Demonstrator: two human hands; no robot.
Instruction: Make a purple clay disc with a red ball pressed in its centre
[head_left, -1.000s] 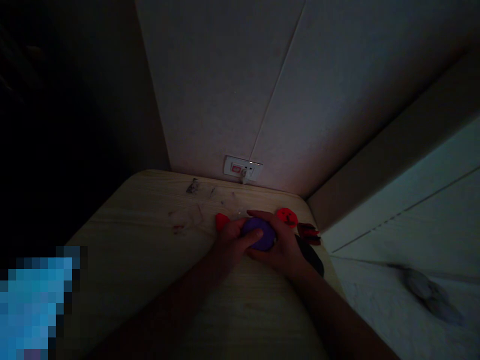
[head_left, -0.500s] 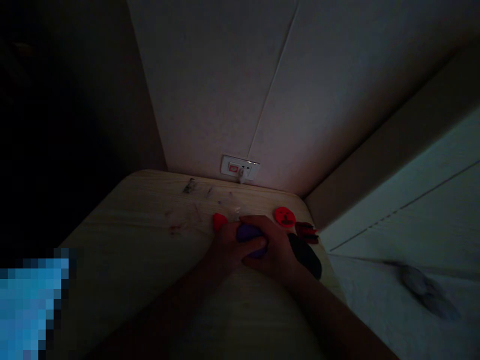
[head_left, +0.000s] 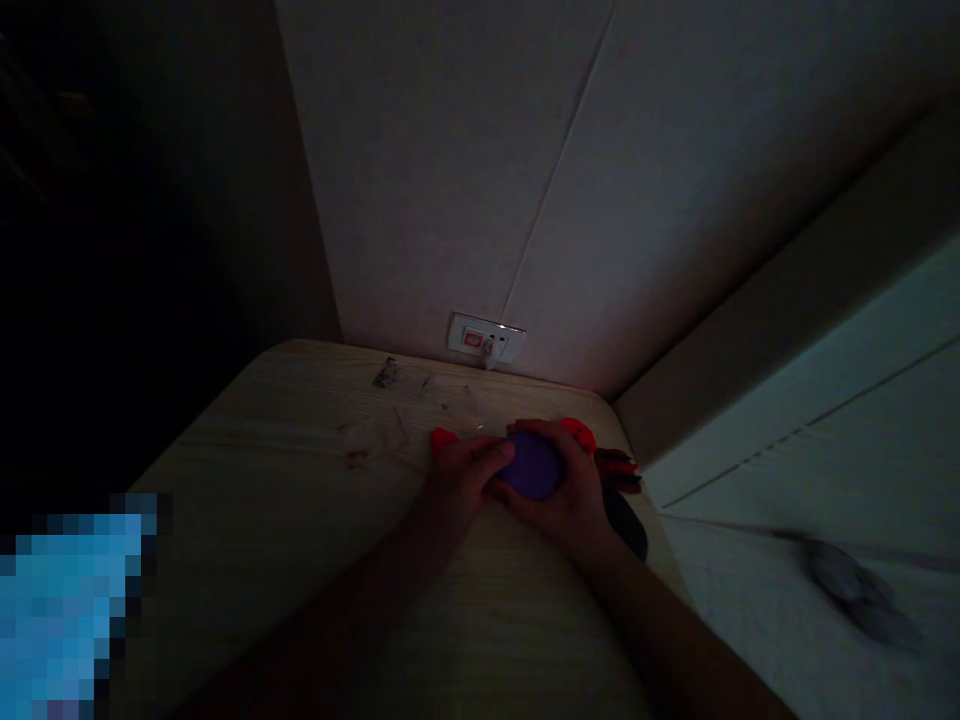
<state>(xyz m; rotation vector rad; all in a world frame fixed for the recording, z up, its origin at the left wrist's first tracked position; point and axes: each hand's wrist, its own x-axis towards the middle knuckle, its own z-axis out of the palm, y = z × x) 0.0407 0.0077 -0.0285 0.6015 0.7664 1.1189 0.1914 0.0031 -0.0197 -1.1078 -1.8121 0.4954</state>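
A flat, round purple clay disc is held just above the wooden table, its broad face turned up toward me. My right hand curls around its right side, thumb below and fingers at the far rim. At the left edge of the disc, my left hand grips with its thumb and fingers close together. A red lump lies just beyond my left hand. Past my right hand sits a red disc with dark marks, partly covered by the fingers. The disc's underside is hidden.
Dark red and black strips and a black lump lie at the right side of the table. Smudges mark its top. A wall socket with a plug is behind. The room is dim.
The purple clay has moved right and now shows its round face, where before my hands were pressed around it. My left thumb has drawn back to its left edge. The view has shifted slightly.
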